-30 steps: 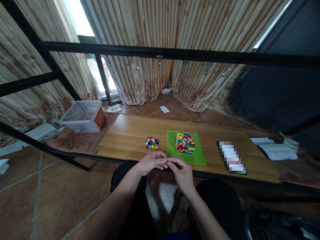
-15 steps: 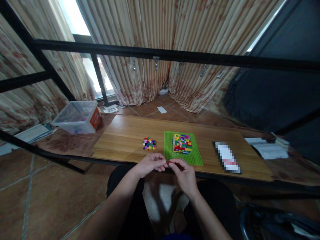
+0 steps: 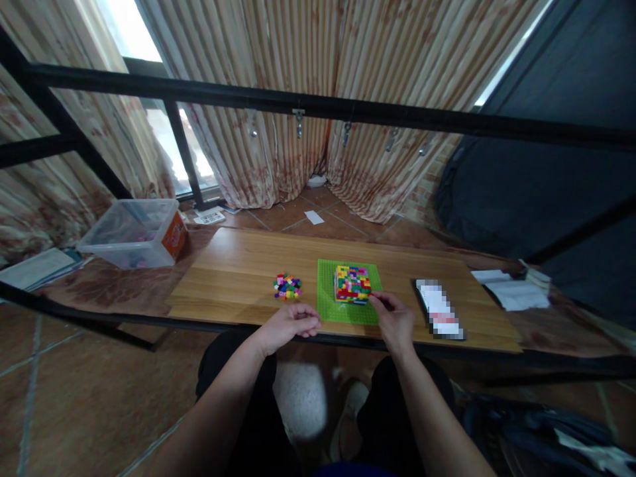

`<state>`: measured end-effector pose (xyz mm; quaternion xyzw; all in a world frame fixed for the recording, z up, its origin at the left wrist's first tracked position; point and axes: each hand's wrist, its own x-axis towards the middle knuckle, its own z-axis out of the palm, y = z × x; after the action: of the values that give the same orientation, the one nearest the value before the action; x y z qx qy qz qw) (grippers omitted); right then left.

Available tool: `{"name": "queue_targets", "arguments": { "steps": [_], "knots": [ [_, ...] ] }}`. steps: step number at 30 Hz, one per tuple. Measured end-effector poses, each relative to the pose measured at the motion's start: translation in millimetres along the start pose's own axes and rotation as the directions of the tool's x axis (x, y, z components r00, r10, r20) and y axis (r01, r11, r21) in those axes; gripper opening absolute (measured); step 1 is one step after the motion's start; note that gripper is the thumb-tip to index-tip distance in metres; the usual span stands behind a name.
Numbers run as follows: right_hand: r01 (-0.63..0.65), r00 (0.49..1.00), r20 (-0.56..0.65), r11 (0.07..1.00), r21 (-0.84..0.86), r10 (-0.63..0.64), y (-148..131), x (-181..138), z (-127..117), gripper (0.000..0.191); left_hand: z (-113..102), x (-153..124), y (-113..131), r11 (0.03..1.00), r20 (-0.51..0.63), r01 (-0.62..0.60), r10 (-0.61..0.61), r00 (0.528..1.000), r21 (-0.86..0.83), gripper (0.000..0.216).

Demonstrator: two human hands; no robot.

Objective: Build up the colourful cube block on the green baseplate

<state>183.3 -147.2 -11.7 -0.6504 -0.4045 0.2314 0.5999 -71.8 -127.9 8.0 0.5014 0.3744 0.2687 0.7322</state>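
Observation:
A block built of many-coloured toy bricks (image 3: 352, 283) stands on a green studded baseplate (image 3: 328, 311). At the block's near right corner is my right hand (image 3: 397, 322), thumb and forefinger pinched together. A small red brick was in this pinch a moment ago; now it hardly shows at the fingertips. My left hand (image 3: 291, 328) hovers over the table's front edge, left of the baseplate, fingers curled against the thumb. Whatever may be inside that grip is hidden. Beyond it lies a small heap of loose coloured bricks (image 3: 287, 287).
A phone (image 3: 440, 309), blurred out, lies to the right on the wooden table (image 3: 248, 255). A clear plastic box (image 3: 132, 235) stands off the table's left end. Papers (image 3: 511, 291) lie past the right end. A black metal bar (image 3: 318, 106) crosses in front of the curtains.
My right hand has moved away from my left, forward and right to the block's corner. The left hand keeps its curled shape near the table edge. The camera view has shifted slightly.

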Motion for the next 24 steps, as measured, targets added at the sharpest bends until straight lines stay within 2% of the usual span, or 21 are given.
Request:
{"name": "queue_targets", "arguments": {
  "steps": [4,8,14,24],
  "knots": [
    [-0.079,0.997,-0.011,0.989,0.129,0.081,2.5,4.0,1.0,0.030,-0.4,1.1,0.1,1.000,0.000,0.008,-0.008,1.000,0.014,0.034],
    [-0.197,0.980,0.051,0.941,0.276,0.191,2.0,6.9,1.1,0.031,-0.5,2.2,-0.4,0.999,0.007,-0.011,0.011,1.000,0.030,0.033],
    [-0.297,0.955,0.104,0.867,0.399,0.280,-0.6,8.8,2.9,0.026,0.2,1.8,-1.1,0.999,0.008,-0.005,0.004,1.000,0.050,0.032],
    [-0.312,0.947,0.085,0.831,0.460,0.309,0.5,4.7,8.5,0.026,-0.6,1.9,-1.5,0.998,-0.005,0.015,-0.015,1.000,0.064,0.031]
  ]
}}
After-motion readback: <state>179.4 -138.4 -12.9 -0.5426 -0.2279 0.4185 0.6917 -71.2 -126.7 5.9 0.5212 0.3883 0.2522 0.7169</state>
